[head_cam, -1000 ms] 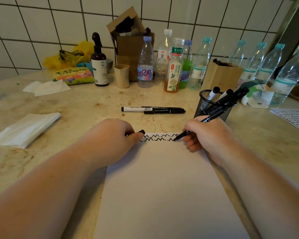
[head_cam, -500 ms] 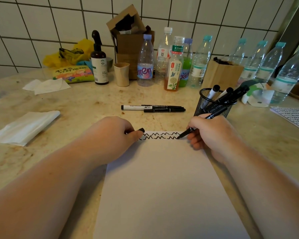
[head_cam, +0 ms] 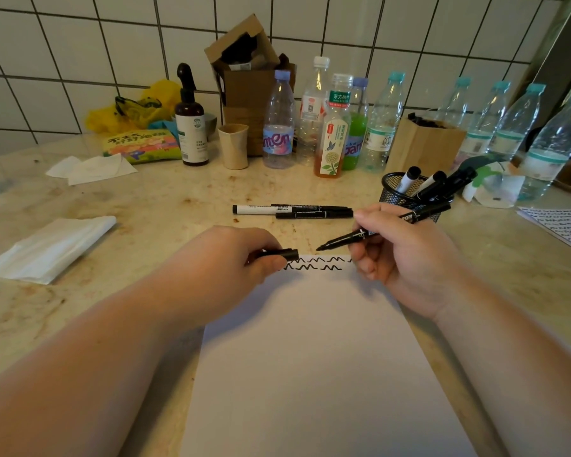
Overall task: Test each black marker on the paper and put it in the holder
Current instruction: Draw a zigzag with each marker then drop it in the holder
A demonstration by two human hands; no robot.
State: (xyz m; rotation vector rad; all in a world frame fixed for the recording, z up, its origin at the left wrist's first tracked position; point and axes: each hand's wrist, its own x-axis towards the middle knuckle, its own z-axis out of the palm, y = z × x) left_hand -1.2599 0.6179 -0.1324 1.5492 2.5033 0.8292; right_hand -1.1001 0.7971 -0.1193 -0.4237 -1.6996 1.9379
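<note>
Right hand point(head_cam: 406, 255) pinching an uncapped black marker point(head_cam: 379, 229), tip lifted clear of the paper point(head_cam: 314, 357) and pointing left, barrel slanting up toward the mesh holder point(head_cam: 409, 199). Left hand point(head_cam: 231, 268) curled round the cap point(head_cam: 282, 254), open end aimed at the tip, a small gap between the two. Resting at the paper's top left corner, that left hand, just beside two rows of black zigzag lines point(head_cam: 317, 263) along the top edge. Several markers standing in the holder, just behind the right hand. Two more markers point(head_cam: 294, 211) lying side by side on the counter point(head_cam: 145, 206) beyond the paper. Along the tiled wall: a row of plastic bottles point(head_cam: 333, 127), a brown spray bottle point(head_cam: 191, 127), a cardboard box point(head_cam: 248, 80). Off to the left, a folded white cloth point(head_cam: 47, 249).
</note>
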